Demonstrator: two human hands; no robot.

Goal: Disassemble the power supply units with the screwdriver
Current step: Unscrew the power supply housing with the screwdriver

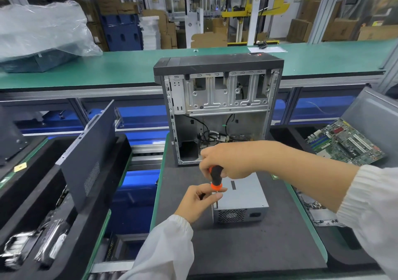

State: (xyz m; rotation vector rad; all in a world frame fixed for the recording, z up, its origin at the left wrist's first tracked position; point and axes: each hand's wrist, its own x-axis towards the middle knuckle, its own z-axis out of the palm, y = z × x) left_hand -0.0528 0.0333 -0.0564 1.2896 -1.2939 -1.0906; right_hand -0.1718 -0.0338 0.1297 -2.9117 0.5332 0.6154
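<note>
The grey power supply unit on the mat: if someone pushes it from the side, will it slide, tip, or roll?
The power supply unit is a flat-sided metal box lying low, so it probably slides rather than tips, and cannot roll. It likely feels heavy and stiff. The dark mat may grip it somewhat.

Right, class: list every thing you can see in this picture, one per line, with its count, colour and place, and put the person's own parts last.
PSU: one, grey, on the dark mat, near the front.
Screwdriver: one, black and orange, upright over the PSU's left edge.
Case: one, black and silver, open, standing behind the PSU.
Mat: one, dark grey, on the near bench.
Side panel: one, dark grey, leaning in the left bin.
Motherboard: one, green, in the right bin.
Plastic bag: one, clear, over a box on the far bench, left.
Left hand: pinches the shaft.
Right hand: holds the handle.
</note>
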